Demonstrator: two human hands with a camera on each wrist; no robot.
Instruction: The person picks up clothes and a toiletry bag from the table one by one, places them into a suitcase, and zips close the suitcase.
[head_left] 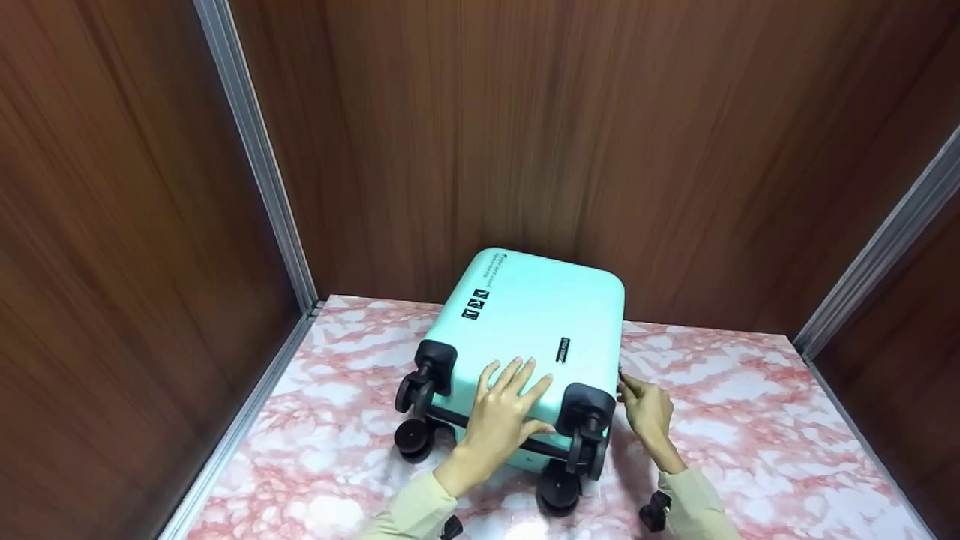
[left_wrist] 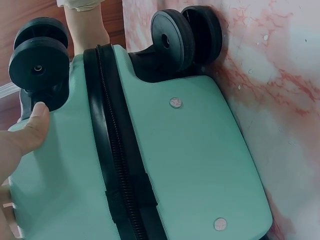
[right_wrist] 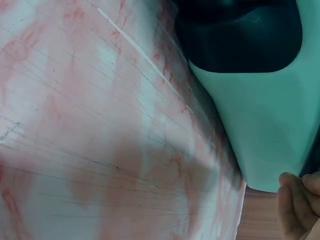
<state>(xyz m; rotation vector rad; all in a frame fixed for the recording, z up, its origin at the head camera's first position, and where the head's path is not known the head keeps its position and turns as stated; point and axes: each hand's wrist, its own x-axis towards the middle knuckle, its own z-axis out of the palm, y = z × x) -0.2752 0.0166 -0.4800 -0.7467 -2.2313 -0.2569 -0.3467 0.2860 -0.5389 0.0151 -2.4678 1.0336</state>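
A mint-green hard-shell suitcase (head_left: 540,300) lies on its side face, its wheeled end toward me. My left hand (head_left: 499,412) rests spread on the top shell near that end, fingers extended; in the left wrist view its thumb (left_wrist: 35,131) lies beside a black wheel mount. A black zipper band (left_wrist: 112,135) runs round the suitcase between its two halves. At the right side my right hand (head_left: 646,409) has its fingers curled against the zipper line, pinching what seems to be the zipper pull, mostly hidden by the fingers. The right wrist view shows these curled fingertips (right_wrist: 295,192) beside the shell.
The suitcase lies on a pink-and-white marbled surface (head_left: 720,420). Brown wood-grain panels (head_left: 465,135) stand behind and at both sides, with metal strips (head_left: 255,142) at the corners. Black double wheels (head_left: 559,487) stick out toward me.
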